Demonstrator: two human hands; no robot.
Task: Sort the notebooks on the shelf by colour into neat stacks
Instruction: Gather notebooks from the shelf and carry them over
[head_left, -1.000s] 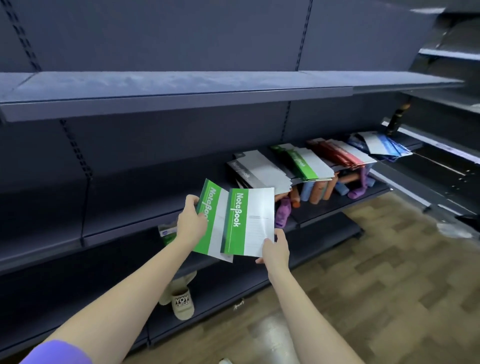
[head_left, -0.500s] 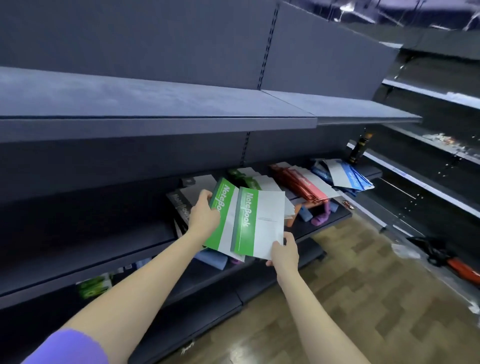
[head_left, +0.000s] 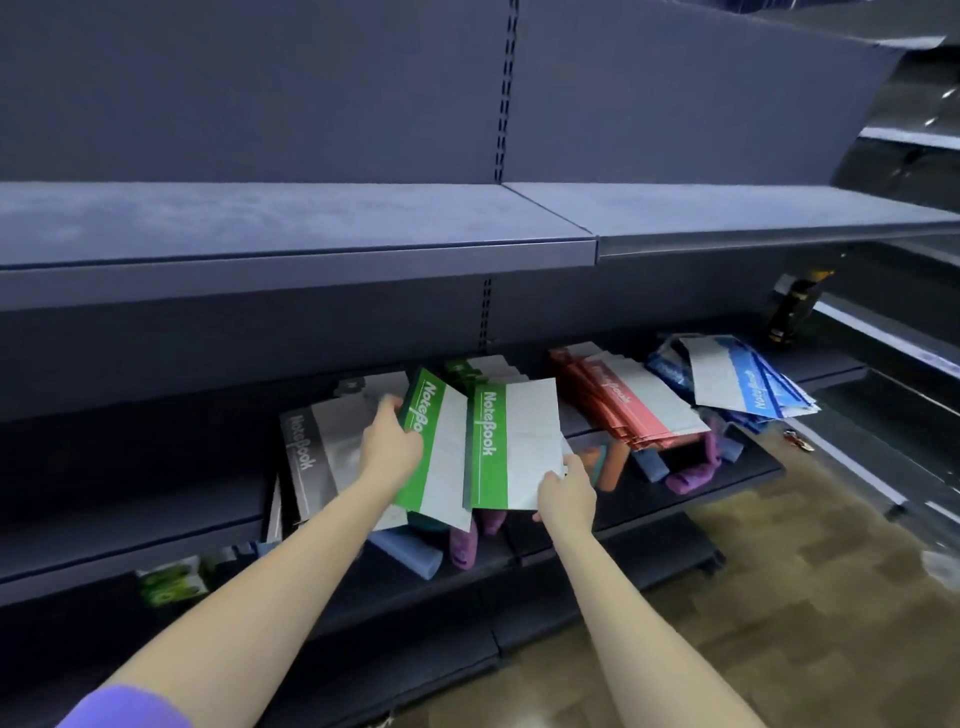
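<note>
Fingers of each hand grip one green notebook: left hand (head_left: 388, 448) holds the left notebook (head_left: 435, 447), right hand (head_left: 566, 488) the right notebook (head_left: 514, 447), seemingly above the grey stack (head_left: 317, 457).

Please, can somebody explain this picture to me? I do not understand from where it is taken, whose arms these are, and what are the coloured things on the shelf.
The camera sits on a person's head and looks down, so the two arms are the person's own. The left hand grips one green notebook and the right hand holds another green notebook. On the shelf behind them lie four piles: grey notebooks, green notebooks, red notebooks and blue notebooks. Coloured rolled items lie below the piles.
</note>
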